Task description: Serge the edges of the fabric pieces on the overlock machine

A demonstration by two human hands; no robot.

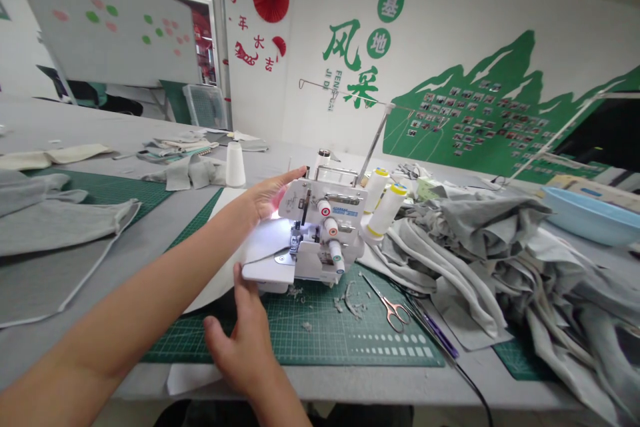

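While your left hand (267, 199), grip hidden, reaches behind the sewing machine (350, 233), your right hand (245, 343), fingers parted, seemingly steadies it.

Gotta be a sewing workshop. Small white overlock sewing machine (345, 221) on a gridded green cutting mat (320, 341), long grey desk (360, 380) underneath, white cone-shaped thread spools (389, 211) and a heap of crumpled grey fabric (465, 233) right of the machine, copper-handled metal scissors (395, 314) in front of it.

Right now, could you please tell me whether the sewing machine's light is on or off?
It is on: the machine shows a bright white glow around its needle area.
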